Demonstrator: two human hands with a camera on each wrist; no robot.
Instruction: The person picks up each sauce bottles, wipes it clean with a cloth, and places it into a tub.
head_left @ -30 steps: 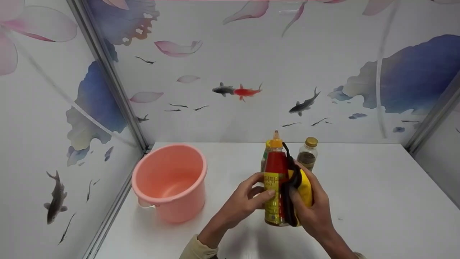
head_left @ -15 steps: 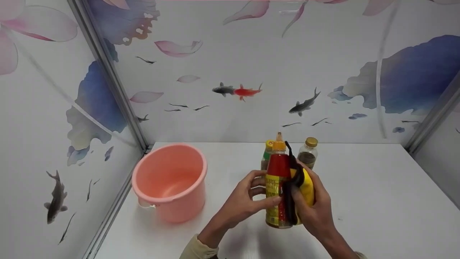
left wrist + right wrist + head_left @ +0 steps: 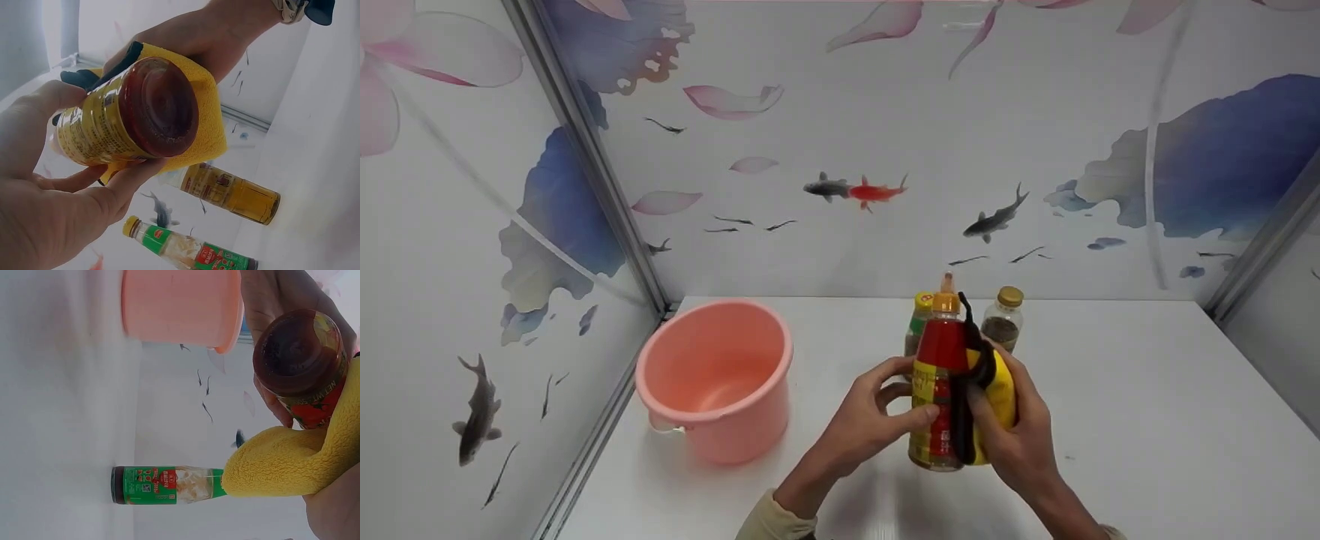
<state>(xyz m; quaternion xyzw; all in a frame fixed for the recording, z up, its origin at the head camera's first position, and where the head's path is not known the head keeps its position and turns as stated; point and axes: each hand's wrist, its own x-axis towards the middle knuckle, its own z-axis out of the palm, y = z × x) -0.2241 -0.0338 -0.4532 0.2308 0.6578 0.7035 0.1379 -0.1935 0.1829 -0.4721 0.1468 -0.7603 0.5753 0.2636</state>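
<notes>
Above the white table [image 3: 1110, 390]: a person holds a red sauce bottle [image 3: 936, 390] upright and clear of the surface, between both hands, in front of fish-patterned walls.

Left hand [image 3: 870, 420]: fingers curled round the bottle's yellow label, thumb across its front; the left wrist view shows the bottle's dark base turned toward the camera, with the fingers wrapped under it.

Right hand [image 3: 1020, 435]: presses a yellow cloth [image 3: 997, 394] with a black edge against the bottle's right side, fingers curled round cloth and bottle together.

Change: over the last second the bottle has sat a little lower in the hands and turned slightly, its orange nozzle now leaning a touch to the right; the left thumb has slid across the label, while the cloth keeps its place along the same flank.

Reading: the small turn against a held cloth looks like wiping in progress, the bottle being worked round rather than put down.

Behind the hands: a green-labelled bottle [image 3: 918, 322] and a gold-capped bottle [image 3: 1003, 322] stand near the back wall, apart from the one in hand.

At left: a pink bucket [image 3: 712, 375] stands upright by the wall, well apart from the hands, nothing visible inside.
</notes>
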